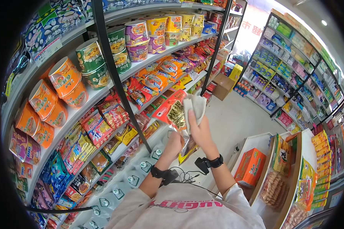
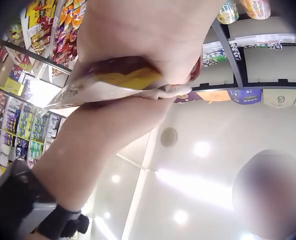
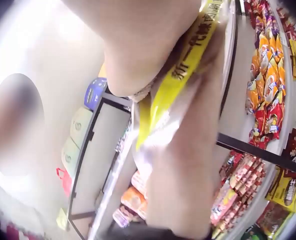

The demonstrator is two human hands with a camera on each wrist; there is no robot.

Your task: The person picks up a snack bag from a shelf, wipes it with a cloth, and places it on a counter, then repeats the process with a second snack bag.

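In the head view my left hand point(image 1: 174, 144) grips the lower part of a red snack bag point(image 1: 167, 108) with a clear window over greenish-brown pieces. My right hand point(image 1: 198, 131) holds a pale folded cloth point(image 1: 197, 107) against the bag's right side, thumb lying over the cloth. Below the hands hangs a bag end with a yellow strip point(image 1: 185, 154). That yellow strip point(image 3: 188, 62), printed with dark characters, shows between the hands in the right wrist view. In the left wrist view, the bag's yellow and clear end point(image 2: 123, 80) sticks out beneath the hand.
Shelves on the left hold stacked cup noodles point(image 1: 65, 76) and bagged snacks point(image 1: 156, 78). Water bottles point(image 1: 133, 177) stand along the floor below. At right, a low shelf carries an orange box point(image 1: 250, 166). Black cables point(image 1: 185, 175) lie near my body.
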